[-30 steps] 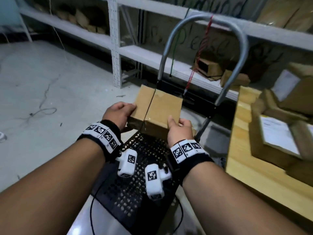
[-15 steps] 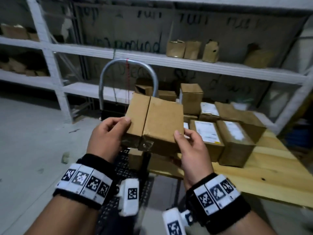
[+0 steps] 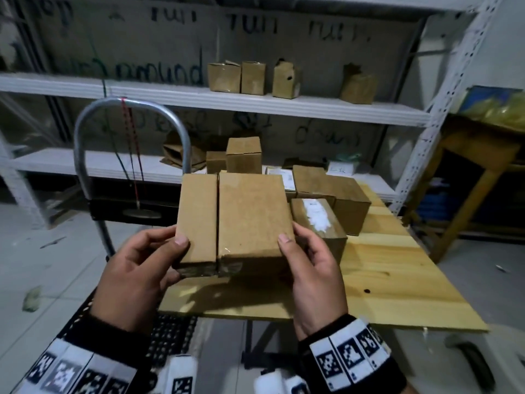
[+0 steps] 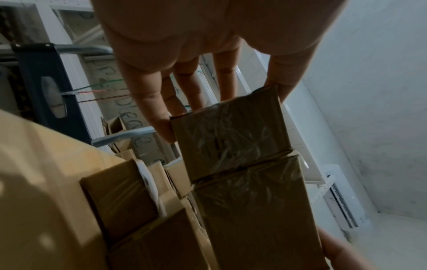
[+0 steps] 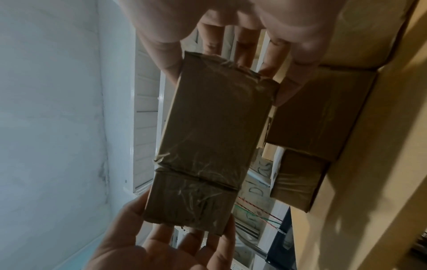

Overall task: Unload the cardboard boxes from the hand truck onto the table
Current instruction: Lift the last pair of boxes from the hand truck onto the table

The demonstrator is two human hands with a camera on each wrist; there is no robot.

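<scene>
**Cardboard boxes held as a pair above the table's near edge**

Cardboard boxes, one narrow and one wider, sit pressed side by side in the head view, carried in the air over the near end of the wooden table. The left hand clasps the narrow box's outer side, thumb on top and fingers curled beneath; the right hand does the same on the wider box. Squeezing inward from both sides looks like what keeps the two together as one load. Behind them, other boxes already crowd the table's far part, so the bare near boards seem the likely landing spot. The hand truck stands to the left, its perforated deck just below the wrists.

From the left wrist, the fingers wrap the narrow box's far edge while the thumb caps the opposite one; the taped ends of both boxes face the camera, the seam between them visible.

From the right wrist, the fingers and thumb bracket the wider box, and the left hand cradles the far end, with the table's boxes close alongside
</scene>
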